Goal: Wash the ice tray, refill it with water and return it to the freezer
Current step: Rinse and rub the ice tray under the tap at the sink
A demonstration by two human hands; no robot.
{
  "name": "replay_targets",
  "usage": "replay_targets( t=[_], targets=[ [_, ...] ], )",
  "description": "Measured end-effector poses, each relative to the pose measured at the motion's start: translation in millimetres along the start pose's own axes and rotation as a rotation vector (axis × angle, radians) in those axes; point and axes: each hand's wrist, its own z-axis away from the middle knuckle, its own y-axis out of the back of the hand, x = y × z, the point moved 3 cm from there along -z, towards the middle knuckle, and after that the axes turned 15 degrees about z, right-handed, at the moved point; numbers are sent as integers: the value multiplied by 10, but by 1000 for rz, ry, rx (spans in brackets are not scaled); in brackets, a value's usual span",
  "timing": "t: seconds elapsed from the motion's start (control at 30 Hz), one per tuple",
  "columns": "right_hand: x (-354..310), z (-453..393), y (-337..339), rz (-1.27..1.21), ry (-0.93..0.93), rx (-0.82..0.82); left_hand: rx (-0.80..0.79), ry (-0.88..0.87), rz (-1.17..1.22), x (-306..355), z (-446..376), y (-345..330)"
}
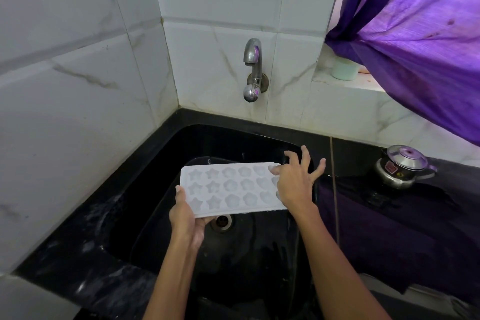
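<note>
So, washing: my left hand (185,218) grips the white moulded plastic ice tray (228,188) over the black sink (145,205).
Right hand (296,184): fingers spread, rubbing its right end.
Left: refill, freezer.

a black stone counter (85,218) runs along the white tiled walls into the back left corner, with a black sink (259,247) sunk into it and a steel drain (221,221) at the sink's bottom. on the counter's right part, near the back edge, stands a small steel kettle (401,166). a dark purple cloth (389,221) lies spread just in front of it.
</note>
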Motion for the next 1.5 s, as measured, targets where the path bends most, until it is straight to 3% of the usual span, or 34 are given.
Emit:
replay_targets(
  t=[0.53, 0.73, 0.97, 1.5],
  targets=[
    [43, -13, 32, -82, -5, -2, 19, -3, 10, -9, 35, 8],
    [-17, -29, 132, -180, -26, 116, 15, -12, -25, 9, 65, -26],
    [-186, 13, 186, -42, 138, -7, 1, -7, -24, -10, 105, -53],
    [-175, 54, 196, 36, 109, -30, 14, -17, -53, -29, 85, -14]
  ],
)
